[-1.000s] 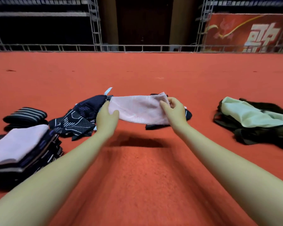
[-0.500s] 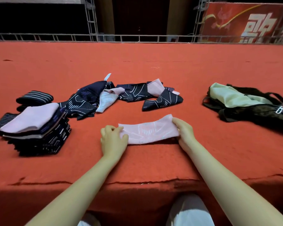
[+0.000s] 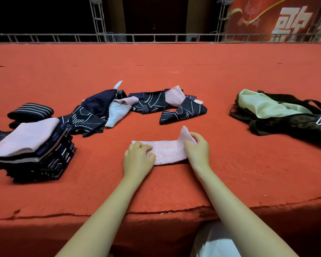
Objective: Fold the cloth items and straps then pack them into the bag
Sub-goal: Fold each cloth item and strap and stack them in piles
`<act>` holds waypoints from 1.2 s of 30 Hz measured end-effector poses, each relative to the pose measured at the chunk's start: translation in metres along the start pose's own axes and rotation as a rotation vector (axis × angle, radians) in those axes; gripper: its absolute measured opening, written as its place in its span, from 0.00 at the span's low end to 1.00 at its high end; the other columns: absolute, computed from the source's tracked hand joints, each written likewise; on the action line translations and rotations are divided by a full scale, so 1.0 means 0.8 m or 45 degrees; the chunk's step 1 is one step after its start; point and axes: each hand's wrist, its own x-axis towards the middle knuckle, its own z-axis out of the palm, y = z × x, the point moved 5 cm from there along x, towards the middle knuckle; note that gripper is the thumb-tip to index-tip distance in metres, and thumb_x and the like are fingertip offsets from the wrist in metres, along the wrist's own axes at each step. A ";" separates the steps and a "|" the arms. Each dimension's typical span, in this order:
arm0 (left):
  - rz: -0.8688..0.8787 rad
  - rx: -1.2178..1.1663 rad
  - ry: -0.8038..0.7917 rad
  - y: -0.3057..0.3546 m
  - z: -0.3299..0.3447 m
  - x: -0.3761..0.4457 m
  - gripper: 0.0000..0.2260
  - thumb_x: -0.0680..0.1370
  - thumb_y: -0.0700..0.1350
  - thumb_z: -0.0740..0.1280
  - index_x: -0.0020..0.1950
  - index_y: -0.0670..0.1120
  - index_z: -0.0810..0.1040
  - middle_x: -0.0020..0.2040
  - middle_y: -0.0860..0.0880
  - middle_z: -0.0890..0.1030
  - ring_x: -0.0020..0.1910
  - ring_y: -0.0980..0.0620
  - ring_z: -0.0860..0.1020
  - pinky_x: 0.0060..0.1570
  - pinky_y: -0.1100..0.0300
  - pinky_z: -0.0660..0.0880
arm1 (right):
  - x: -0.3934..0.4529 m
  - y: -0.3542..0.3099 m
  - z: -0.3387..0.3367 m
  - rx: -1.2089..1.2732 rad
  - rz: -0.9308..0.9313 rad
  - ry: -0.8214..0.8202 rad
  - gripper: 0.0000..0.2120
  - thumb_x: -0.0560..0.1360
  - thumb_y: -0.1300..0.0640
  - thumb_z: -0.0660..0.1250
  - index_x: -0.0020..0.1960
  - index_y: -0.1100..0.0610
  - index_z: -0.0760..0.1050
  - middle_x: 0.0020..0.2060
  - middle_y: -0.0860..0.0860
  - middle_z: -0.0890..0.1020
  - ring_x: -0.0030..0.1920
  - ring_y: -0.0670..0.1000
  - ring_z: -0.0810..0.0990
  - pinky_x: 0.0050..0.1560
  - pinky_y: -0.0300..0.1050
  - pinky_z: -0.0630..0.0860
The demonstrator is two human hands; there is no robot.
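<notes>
A pink cloth point(image 3: 167, 152) lies flat on the red carpeted surface in front of me. My left hand point(image 3: 137, 158) presses its left end down with curled fingers. My right hand point(image 3: 197, 150) pinches the cloth's right end and lifts it up and over to the left. A stack of folded cloths point(image 3: 32, 151) with a pink one on top sits at the left. Unfolded dark patterned and pink cloths point(image 3: 137, 106) lie in a loose pile beyond. The black bag point(image 3: 289, 123) with a pale green lining lies open at the right.
Rolled striped straps point(image 3: 31, 111) sit behind the folded stack. The red surface's front edge point(image 3: 156, 213) runs just below my forearms. A metal railing point(image 3: 156, 37) and a red banner point(image 3: 278, 17) stand at the far side.
The pink cloth came down from the air onto the surface near me. Since then my right hand has raised the cloth's right end, starting a fold toward the left.
</notes>
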 end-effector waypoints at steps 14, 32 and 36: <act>-0.147 -0.156 -0.155 0.009 0.003 0.025 0.12 0.77 0.50 0.59 0.48 0.50 0.81 0.49 0.52 0.83 0.51 0.48 0.78 0.51 0.56 0.71 | -0.026 0.001 0.041 -0.411 -0.353 -0.322 0.17 0.66 0.71 0.62 0.49 0.58 0.80 0.47 0.51 0.80 0.51 0.50 0.72 0.49 0.23 0.63; -0.207 -0.518 0.036 -0.022 -0.027 0.034 0.21 0.73 0.37 0.65 0.67 0.43 0.74 0.62 0.45 0.78 0.58 0.46 0.76 0.59 0.57 0.69 | -0.035 -0.003 0.057 -0.396 -0.440 -0.677 0.16 0.76 0.51 0.65 0.63 0.49 0.77 0.69 0.46 0.71 0.69 0.45 0.67 0.71 0.41 0.62; -0.309 -0.431 0.063 -0.054 -0.028 0.020 0.21 0.74 0.38 0.64 0.68 0.43 0.73 0.65 0.45 0.76 0.65 0.46 0.73 0.64 0.56 0.67 | -0.046 -0.001 0.070 -0.649 -0.618 -0.841 0.17 0.80 0.49 0.57 0.67 0.46 0.73 0.72 0.45 0.67 0.73 0.45 0.62 0.72 0.43 0.59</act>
